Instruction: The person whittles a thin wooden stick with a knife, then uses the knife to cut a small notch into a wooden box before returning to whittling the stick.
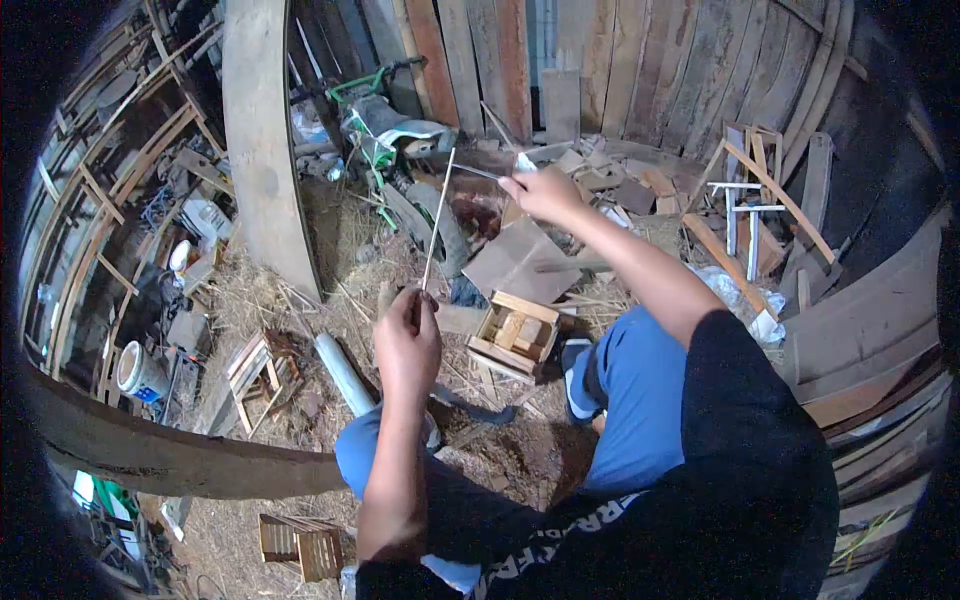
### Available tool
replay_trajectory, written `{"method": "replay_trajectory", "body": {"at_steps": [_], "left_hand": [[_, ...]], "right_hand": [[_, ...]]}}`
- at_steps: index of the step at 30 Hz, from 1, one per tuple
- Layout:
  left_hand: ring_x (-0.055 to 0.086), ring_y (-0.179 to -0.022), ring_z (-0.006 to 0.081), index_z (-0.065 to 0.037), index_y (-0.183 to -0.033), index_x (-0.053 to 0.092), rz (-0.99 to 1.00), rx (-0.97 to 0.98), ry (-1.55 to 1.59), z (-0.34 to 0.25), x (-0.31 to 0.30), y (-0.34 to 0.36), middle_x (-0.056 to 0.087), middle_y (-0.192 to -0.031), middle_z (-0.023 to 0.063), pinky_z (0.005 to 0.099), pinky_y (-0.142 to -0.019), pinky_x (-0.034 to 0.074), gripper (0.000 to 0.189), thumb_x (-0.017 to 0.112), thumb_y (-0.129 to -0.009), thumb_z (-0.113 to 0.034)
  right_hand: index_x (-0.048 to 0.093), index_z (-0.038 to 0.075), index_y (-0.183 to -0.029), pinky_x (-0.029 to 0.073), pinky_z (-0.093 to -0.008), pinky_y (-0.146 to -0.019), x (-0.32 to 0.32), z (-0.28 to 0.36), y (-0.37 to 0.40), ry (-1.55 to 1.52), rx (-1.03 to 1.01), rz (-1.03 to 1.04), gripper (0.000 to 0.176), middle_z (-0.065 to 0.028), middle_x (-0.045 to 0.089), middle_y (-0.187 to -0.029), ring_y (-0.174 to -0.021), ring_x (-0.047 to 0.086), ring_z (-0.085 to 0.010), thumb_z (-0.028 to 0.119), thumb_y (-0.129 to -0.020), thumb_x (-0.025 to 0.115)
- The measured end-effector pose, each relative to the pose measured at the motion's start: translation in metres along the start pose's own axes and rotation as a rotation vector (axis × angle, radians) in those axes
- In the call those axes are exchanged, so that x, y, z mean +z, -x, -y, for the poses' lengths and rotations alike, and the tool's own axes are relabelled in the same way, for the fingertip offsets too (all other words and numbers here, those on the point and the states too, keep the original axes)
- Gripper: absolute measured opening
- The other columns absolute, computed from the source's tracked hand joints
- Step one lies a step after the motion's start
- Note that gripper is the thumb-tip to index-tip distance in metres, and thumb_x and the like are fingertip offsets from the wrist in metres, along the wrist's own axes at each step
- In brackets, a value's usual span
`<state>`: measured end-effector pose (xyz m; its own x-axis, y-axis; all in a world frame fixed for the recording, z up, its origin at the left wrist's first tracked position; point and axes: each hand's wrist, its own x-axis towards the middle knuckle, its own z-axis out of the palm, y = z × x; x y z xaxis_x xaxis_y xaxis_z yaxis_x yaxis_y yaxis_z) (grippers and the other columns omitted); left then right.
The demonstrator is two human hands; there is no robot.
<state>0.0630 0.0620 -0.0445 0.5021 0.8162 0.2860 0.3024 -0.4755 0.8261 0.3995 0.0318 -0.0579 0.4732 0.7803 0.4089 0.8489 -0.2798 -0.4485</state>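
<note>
My left hand (408,325) is closed round the lower end of a thin wooden stick (438,220), which stands nearly upright. Further up and to the right, my right hand (540,192) grips a tool with a thin metal blade (477,172); a white part of it shows above the fingers. The blade's tip points left, close to the upper part of the stick; whether they touch is hard to tell. Below the hands, a small wooden crate (515,337) with wood pieces inside rests on the ground between my knees.
A green and white bike (385,135) leans near the plank wall (640,75). Wood scraps (610,180) lie ahead. At the right is a wooden frame (750,210). Slatted crates (265,380) and a white bucket (140,370) are on the left. A metal tube (345,375) lies beside my left knee.
</note>
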Motion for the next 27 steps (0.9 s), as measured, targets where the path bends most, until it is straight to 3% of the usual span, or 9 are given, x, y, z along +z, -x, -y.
{"method": "replay_trajectory", "body": {"at_steps": [2,4,7,10,11,14,17,23,27], "left_hand": [[0.071,-0.073,0.0295,0.003,-0.098,0.069,-0.042,0.067,-0.046,0.007,-0.001,-0.009,0.068,-0.079,0.021,0.0396,-0.069,0.052,0.018,0.059,-0.1,-0.013],[0.07,-0.074,0.0273,0.002,-0.099,0.069,-0.102,0.124,0.028,0.028,0.008,-0.014,0.068,-0.08,0.0201,0.0388,-0.069,0.052,0.018,0.059,-0.1,-0.012],[0.072,-0.077,0.0238,0.004,-0.102,0.07,-0.05,0.106,0.079,0.018,0.009,-0.016,0.072,-0.086,0.0193,0.0364,-0.073,0.054,0.02,0.059,-0.101,-0.013],[0.071,-0.079,0.019,0.005,-0.104,0.07,-0.048,0.098,0.098,0.005,0.006,-0.013,0.074,-0.088,0.0165,0.0334,-0.074,0.054,0.022,0.059,-0.103,-0.014],[0.071,-0.079,0.018,0.005,-0.104,0.07,-0.042,0.095,0.134,0.005,0.007,-0.014,0.074,-0.087,0.0155,0.033,-0.073,0.054,0.022,0.059,-0.103,-0.014],[0.064,-0.073,0.0118,0.005,-0.102,0.069,0.027,0.07,0.25,0.01,0.01,-0.019,0.07,-0.08,0.0096,0.0301,-0.067,0.051,0.019,0.06,-0.103,-0.012],[0.057,-0.066,0.0076,0.005,-0.098,0.067,-0.054,0.201,0.228,-0.008,0.009,-0.006,0.065,-0.071,0.0076,0.028,-0.061,0.046,0.016,0.062,-0.101,-0.01],[0.049,-0.054,0.0141,0.003,-0.094,0.068,-0.08,0.347,0.154,-0.009,-0.003,0.005,0.058,-0.063,0.0148,0.0359,-0.054,0.043,0.013,0.063,-0.098,-0.009],[0.051,-0.052,0.0233,0.003,-0.092,0.068,-0.028,0.401,0.108,-0.012,-0.01,0.016,0.058,-0.066,0.0224,0.0388,-0.054,0.043,0.014,0.065,-0.096,-0.011]], "right_hand": [[0.068,0.004,-0.079,0.049,-0.0464,-0.066,0.01,-0.013,0.014,-0.093,0.183,0.071,0.065,-0.0152,0.064,-0.067,-0.065,0.065,-0.0319,0.058,-0.106,0.044],[0.071,0.0,-0.094,0.051,-0.0449,-0.08,-0.004,-0.006,0.021,-0.11,0.255,0.23,0.065,-0.0194,0.071,-0.083,-0.086,0.071,-0.0345,0.059,-0.105,0.044],[0.071,0.0,-0.093,0.052,-0.0447,-0.078,-0.003,0.004,0.019,-0.362,0.232,0.022,0.064,-0.0187,0.071,-0.083,-0.083,0.071,-0.0326,0.058,-0.105,0.045],[0.07,-0.001,-0.089,0.049,-0.0401,-0.067,-0.008,0.029,0.022,-0.43,0.049,-0.119,0.054,-0.0071,0.068,-0.071,-0.068,0.062,-0.0189,0.047,-0.107,0.052],[0.072,0.002,-0.097,0.05,-0.0368,-0.069,-0.002,0.043,0.031,-0.409,-0.146,-0.264,0.047,-0.01,0.071,-0.076,-0.072,0.065,-0.017,0.044,-0.107,0.054],[0.075,0.01,-0.097,0.053,-0.0465,-0.062,-0.038,0.098,0.074,0.142,-0.291,0.143,0.038,-0.0183,0.069,-0.073,-0.068,0.071,-0.0344,0.046,-0.1,0.062],[0.066,0.012,-0.076,0.053,-0.0553,-0.058,-0.042,0.106,0.095,0.083,-0.386,-0.03,0.048,-0.0185,0.067,-0.065,-0.063,0.068,-0.0427,0.053,-0.1,0.055],[0.072,0.014,-0.082,0.054,-0.0521,-0.057,-0.062,0.133,0.112,0.292,-0.366,0.011,0.051,-0.0161,0.069,-0.068,-0.062,0.069,-0.0405,0.058,-0.099,0.053],[0.072,0.014,-0.083,0.056,-0.0516,-0.062,-0.087,0.116,0.085,0.195,-0.032,-0.084,0.057,-0.0173,0.071,-0.073,-0.069,0.072,-0.0382,0.064,-0.099,0.051]]}}
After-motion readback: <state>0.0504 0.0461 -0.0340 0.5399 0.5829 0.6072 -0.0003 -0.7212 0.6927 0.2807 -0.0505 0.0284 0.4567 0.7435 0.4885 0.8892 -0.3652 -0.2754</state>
